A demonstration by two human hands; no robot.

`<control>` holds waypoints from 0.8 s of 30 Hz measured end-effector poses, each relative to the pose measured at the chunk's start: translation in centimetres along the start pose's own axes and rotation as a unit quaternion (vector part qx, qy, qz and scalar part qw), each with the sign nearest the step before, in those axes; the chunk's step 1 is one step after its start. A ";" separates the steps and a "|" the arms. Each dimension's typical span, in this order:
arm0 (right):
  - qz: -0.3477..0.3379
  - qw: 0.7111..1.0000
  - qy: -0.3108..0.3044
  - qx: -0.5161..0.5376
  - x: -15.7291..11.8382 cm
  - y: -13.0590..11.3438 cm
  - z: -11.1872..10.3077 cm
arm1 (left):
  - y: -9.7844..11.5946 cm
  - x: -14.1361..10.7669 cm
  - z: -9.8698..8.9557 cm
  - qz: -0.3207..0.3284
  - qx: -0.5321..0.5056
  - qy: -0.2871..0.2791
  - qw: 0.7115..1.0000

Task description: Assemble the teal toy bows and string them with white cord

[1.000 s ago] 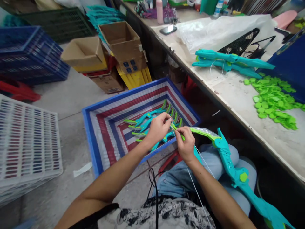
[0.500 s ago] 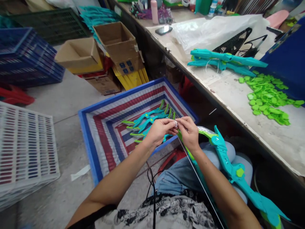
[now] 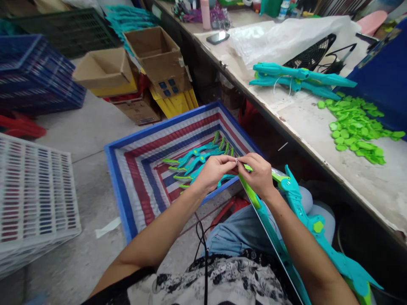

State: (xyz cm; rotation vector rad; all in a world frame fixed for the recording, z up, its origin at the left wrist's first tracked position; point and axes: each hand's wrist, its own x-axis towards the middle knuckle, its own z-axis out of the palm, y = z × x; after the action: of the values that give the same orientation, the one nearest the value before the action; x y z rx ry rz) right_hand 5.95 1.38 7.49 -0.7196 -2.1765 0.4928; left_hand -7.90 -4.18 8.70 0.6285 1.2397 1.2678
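Observation:
Over the near rim of the lined crate, my left hand (image 3: 216,171) pinches a white string (image 3: 236,161) between thumb and fingertips. My right hand (image 3: 257,173) is closed on the same string, its fingertips almost touching those of the left. A teal-and-green toy bow (image 3: 300,203) rests across my lap, its far green end passing by my right hand. From the hands the string runs down along a teal limb towards my body. Whether the string is knotted between the fingertips is too small to tell.
A blue-rimmed crate (image 3: 146,134) with striped lining holds several similar teal-and-green bows (image 3: 199,157). On the workbench (image 3: 305,112) at right lie more teal bow parts (image 3: 299,76) and loose green caps (image 3: 352,127). Cardboard boxes (image 3: 155,55) and a white basket (image 3: 34,190) stand left.
The white loop at my fingertips has drawn smaller. My right hand has shifted slightly right, and more of the bow's green end shows beneath it.

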 end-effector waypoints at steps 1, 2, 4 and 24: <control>0.003 1.000 0.006 0.003 0.0 -0.1 0.0 | -0.1 -0.1 0.0 0.005 0.020 -0.001 1.000; 0.012 1.000 0.013 0.014 -0.1 -0.2 0.0 | -0.1 -0.1 -0.1 0.010 0.038 0.001 0.999; 0.037 0.998 0.023 0.050 -0.4 -0.2 0.1 | -0.3 -0.1 -0.1 0.026 0.077 0.017 0.997; 0.053 0.997 -0.007 -0.061 -4.1 0.4 0.2 | -3.9 -1.7 -3.0 0.200 0.294 0.016 0.935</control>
State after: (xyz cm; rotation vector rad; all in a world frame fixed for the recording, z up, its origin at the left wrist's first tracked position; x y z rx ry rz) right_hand 8.19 -0.94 4.89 -0.9033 -2.2044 0.4219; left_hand -8.98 -7.57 4.92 1.3528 1.5843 1.2258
